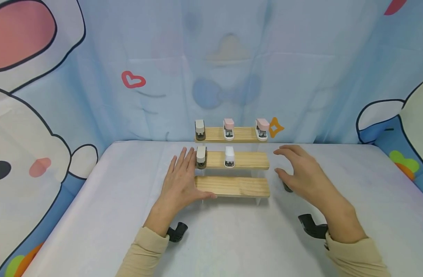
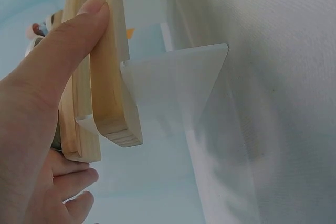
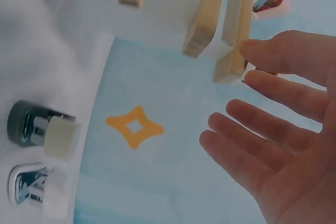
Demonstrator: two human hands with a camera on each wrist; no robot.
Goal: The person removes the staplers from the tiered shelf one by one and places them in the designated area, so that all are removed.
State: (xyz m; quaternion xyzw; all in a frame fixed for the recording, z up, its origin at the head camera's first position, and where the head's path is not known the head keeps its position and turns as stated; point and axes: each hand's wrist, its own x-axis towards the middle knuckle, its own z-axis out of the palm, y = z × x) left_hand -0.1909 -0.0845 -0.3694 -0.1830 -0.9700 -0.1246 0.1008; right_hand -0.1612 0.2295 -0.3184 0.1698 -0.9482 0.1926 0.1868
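Note:
A three-tier wooden display shelf (image 1: 232, 187) stands on the table with mini staplers on its upper two boards. My left hand (image 1: 180, 182) touches its left end, fingers extended, the thumb lying on the lowest board. On the middle board are a cream stapler (image 1: 201, 157) with a dark base and a white stapler (image 1: 229, 156). The top board bears a grey-white stapler (image 1: 199, 129) and two pink ones (image 1: 228, 128). To the shelf's right, my right hand (image 1: 306, 179) hovers with bent fingers, holding nothing. It partly hides a dark-based stapler (image 3: 42, 129) on the table.
Beside the dark-based stapler in the right wrist view is another white stapler (image 3: 38, 190). Clear supports (image 2: 173, 74) hold up the boards. A patterned blue curtain (image 1: 156, 69) hangs behind the white-covered table (image 1: 94, 215).

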